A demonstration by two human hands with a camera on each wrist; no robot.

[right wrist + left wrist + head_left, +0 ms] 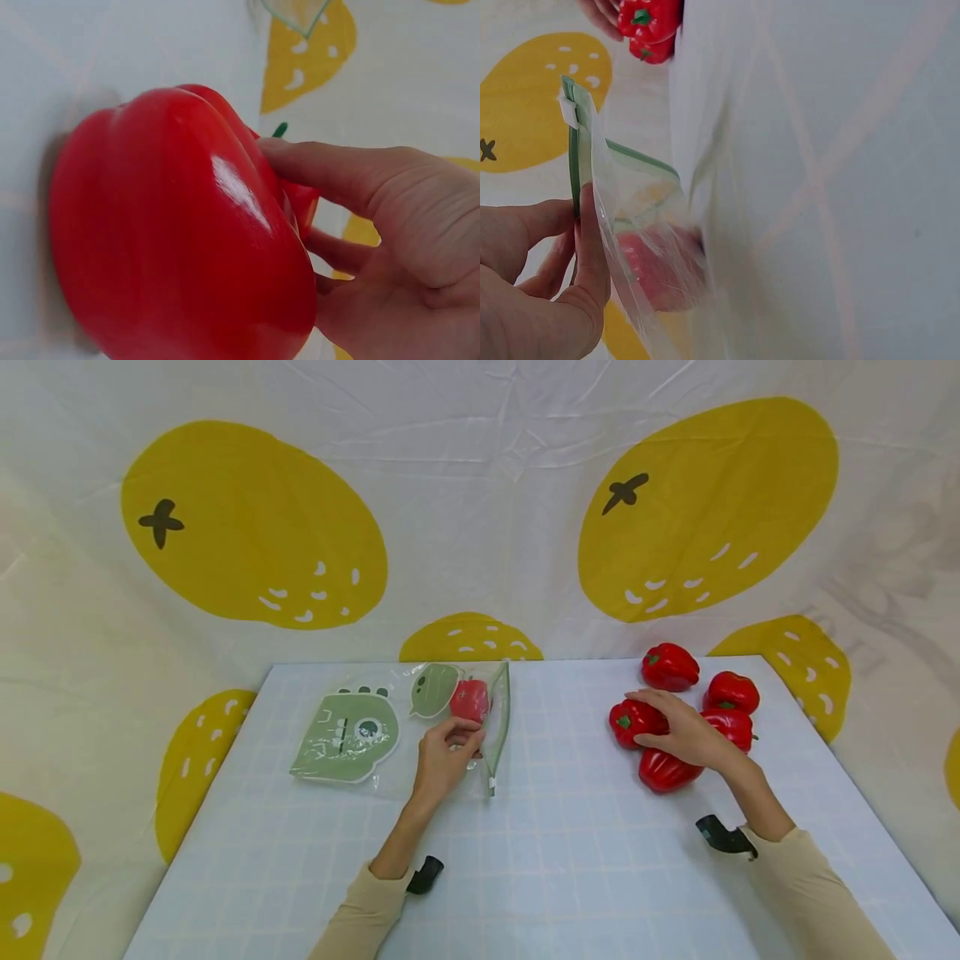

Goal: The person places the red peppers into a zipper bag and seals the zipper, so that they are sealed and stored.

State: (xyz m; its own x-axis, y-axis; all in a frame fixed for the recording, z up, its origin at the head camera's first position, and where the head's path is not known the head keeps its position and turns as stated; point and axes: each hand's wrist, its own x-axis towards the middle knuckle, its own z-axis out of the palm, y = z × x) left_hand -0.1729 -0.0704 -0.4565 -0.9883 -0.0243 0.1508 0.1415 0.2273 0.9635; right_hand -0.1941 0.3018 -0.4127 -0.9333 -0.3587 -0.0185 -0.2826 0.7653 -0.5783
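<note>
A clear zip bag [390, 739] with green printed shapes lies flat on the table, with one red pepper [470, 700] inside it. My left hand [459, 737] pinches the bag's edge by the green zip strip [573, 161]; the bagged pepper [656, 274] shows through the film. Several loose red peppers lie at the right. My right hand [647, 718] lies over them, fingers and thumb curled round the leftmost pepper [624, 722]. In the right wrist view a large pepper [180, 225] fills the frame, and the held pepper [301, 204] peeks out between my fingers [337, 169].
The table [555, 860] has a pale blue checked cloth. More peppers lie at the back [669, 666], right [731, 691] and front [663, 770] of the group. A white cloth with big yellow fruit prints [255, 527] hangs behind and around the table.
</note>
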